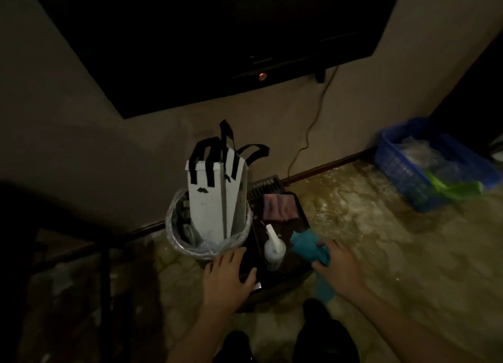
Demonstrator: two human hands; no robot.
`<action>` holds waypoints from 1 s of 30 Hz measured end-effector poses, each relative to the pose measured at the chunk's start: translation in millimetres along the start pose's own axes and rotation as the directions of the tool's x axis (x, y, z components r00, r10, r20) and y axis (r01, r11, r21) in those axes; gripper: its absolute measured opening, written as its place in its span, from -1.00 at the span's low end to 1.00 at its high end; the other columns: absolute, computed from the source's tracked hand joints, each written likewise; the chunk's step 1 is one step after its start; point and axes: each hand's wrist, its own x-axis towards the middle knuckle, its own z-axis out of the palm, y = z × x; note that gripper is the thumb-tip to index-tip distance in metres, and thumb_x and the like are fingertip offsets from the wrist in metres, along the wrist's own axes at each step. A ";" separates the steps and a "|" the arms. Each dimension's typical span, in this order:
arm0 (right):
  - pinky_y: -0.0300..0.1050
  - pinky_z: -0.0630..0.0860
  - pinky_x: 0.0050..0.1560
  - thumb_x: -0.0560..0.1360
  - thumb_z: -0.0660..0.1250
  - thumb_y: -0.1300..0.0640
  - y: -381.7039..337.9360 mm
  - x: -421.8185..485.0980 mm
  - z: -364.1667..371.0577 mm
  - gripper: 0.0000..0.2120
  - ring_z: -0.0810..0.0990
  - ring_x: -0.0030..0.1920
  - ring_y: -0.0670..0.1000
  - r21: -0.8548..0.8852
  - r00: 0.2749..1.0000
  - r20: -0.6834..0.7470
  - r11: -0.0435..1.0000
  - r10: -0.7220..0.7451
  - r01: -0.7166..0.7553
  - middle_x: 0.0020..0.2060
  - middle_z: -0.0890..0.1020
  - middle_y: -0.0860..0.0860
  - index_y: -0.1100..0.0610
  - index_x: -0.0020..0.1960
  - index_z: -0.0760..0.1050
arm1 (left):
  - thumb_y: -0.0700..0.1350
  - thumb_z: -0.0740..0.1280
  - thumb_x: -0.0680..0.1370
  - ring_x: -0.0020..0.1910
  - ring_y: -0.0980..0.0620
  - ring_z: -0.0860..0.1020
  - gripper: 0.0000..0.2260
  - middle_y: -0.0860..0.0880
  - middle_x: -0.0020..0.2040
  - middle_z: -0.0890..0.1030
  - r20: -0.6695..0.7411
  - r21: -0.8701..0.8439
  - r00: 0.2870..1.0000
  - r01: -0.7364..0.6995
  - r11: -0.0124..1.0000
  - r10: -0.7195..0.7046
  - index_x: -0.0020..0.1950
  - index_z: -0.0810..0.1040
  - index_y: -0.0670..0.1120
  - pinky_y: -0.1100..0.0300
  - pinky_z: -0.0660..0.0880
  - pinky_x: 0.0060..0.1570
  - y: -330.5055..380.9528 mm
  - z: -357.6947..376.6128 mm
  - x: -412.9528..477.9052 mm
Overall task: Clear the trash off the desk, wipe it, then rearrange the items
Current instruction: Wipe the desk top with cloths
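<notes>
So the right hand (339, 267) grips the crumpled teal cloth (307, 244); white plastic spray bottle (273, 251) stands upright between both hands, closer to the empty, spread left hand (227, 277).

Cloth (306, 245) was teal; bag (209, 210) white – black straps (210, 172); basket (400, 177) blue, lattice-patterned; rag (279, 206) pink; bottle (273, 251) whitish; floor (353, 226) mottled brown-cream.

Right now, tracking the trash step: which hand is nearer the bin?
Left. The left hand is at the bin's near rim; the right hand is farther right, gripping a teal cloth.
</notes>
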 end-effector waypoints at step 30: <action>-0.05 0.50 0.04 0.46 0.37 0.05 33.2 143.3 -38.7 -0.62 0.52 0.10 0.10 -0.057 0.692 0.482 0.769 -0.537 0.636 0.15 0.52 0.11 0.15 0.23 0.45 | 0.23 0.21 0.52 0.31 0.06 0.42 -0.50 0.12 0.37 0.42 -0.129 -0.066 0.727 0.672 0.737 -0.675 0.44 0.30 0.15 0.05 0.33 0.24 131.5 37.7 -21.0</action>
